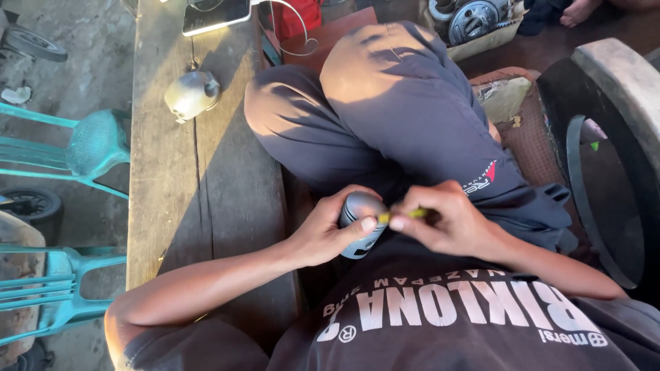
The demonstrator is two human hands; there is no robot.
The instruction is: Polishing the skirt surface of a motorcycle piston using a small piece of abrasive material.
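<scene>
The person sits cross-legged on a weathered wooden bench [199, 192], and both hands meet low in the lap, just in front of the dark shirt. The left hand [328, 230] is wrapped around a small rounded grey metal cylinder [360, 223], fingers curled behind it and the thumb pressed across its front, so the cylinder sits upright in a closed grip above the crossed legs. The right hand [447, 220] is pinched shut on a thin yellow-green stick-like tool [405, 215], which runs sideways from the fingertips to the left thumb and the side of the cylinder; its tip seems to touch there, though the exact contact is hidden by the thumb. The two hands are close together, nearly touching at the cylinder.

Further up the bench, well apart from the hands, lies a dull rounded silver metal housing [192, 95], and near the far edge rests a flat dark-screened phone [216, 15]. Beyond the knees stands a tray of grey round engine parts [474, 24]. To the person's left, beside the bench, are turquoise plastic chairs [82, 148] on the concrete floor. To the right sits a large black tyre [605, 178].
</scene>
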